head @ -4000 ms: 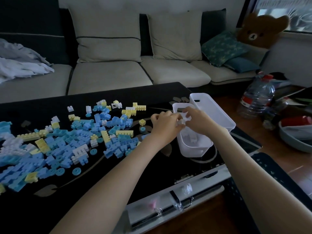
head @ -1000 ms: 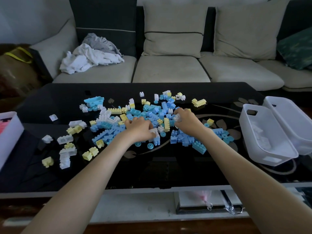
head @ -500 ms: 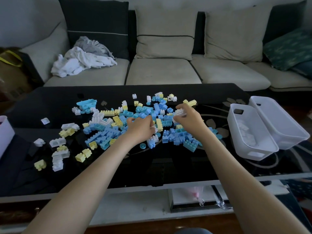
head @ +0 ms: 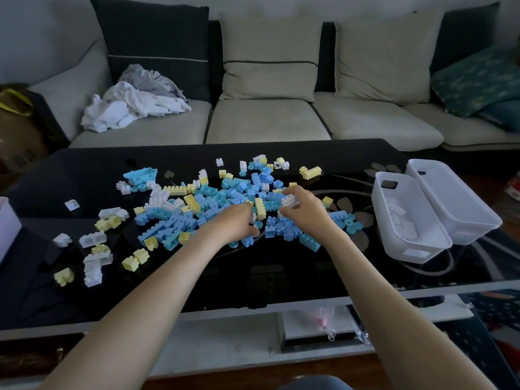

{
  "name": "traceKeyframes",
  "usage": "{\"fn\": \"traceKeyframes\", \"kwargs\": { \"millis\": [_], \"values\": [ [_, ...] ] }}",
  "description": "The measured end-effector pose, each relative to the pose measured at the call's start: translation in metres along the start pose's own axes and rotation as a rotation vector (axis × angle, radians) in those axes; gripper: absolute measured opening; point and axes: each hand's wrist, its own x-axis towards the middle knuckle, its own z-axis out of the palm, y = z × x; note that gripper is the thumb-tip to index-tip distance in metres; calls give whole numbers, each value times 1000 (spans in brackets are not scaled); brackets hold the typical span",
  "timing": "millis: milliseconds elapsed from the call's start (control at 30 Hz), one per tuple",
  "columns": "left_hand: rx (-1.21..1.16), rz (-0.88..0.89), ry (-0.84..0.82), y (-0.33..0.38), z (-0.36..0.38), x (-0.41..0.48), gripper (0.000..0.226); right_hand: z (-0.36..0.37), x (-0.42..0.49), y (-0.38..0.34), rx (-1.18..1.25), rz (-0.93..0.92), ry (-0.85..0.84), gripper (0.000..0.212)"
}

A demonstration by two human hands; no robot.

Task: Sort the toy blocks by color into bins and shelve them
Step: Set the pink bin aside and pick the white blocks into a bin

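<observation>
The right hand (head: 305, 209) sits at the centre of the frame, over the right edge of the pile of blocks (head: 208, 204). Its fingers and thumb are pinched on a white block (head: 291, 200) lifted just above the blue ones. The left hand (head: 239, 220) is beside it, knuckles up and fingers curled down into the pile. Whether it grips anything cannot be told.

The nearer bin (head: 413, 253) stands on the dark surface (head: 281, 271) at the middle right of the frame, well apart from both hands, with white pieces (head: 399, 218) already in it. Its long axis runs from upper left to lower right, and its open top faces up. A second bin (head: 461, 204) touches its far side.

The bin lies straight to the right of the held block, so the right hand is the nearer one. Its drop is likely a sideways carry across the bin's long left rim.
</observation>
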Motion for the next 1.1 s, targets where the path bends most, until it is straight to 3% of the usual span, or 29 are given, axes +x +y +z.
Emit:
{"fn": "traceKeyframes", "kwargs": {
  "millis": [67,267,400,533,667,900,1100],
  "values": [
    [94,6,4,3,1,5,17,-4,0,1,-4,2,2,39],
    [226,-12,77,18,4,17,4,-43,-2,-2,25,7,23,41],
    [153,101,270,57,-7,20,16,-108,-6,14,30,67,171,42],
    [63,208,298,100,-6,27,18,-153,-17,44,-56,211,304,43],
    [-54,302,286,147,4,37,19,-170,-28,68,-183,322,243,53],
    [10,406,319,230,21,53,25,-187,-34,77,-298,393,118,69],
    [-101,428,255,269,46,62,29,-200,-34,74,-400,368,96,61]
  ]
}}
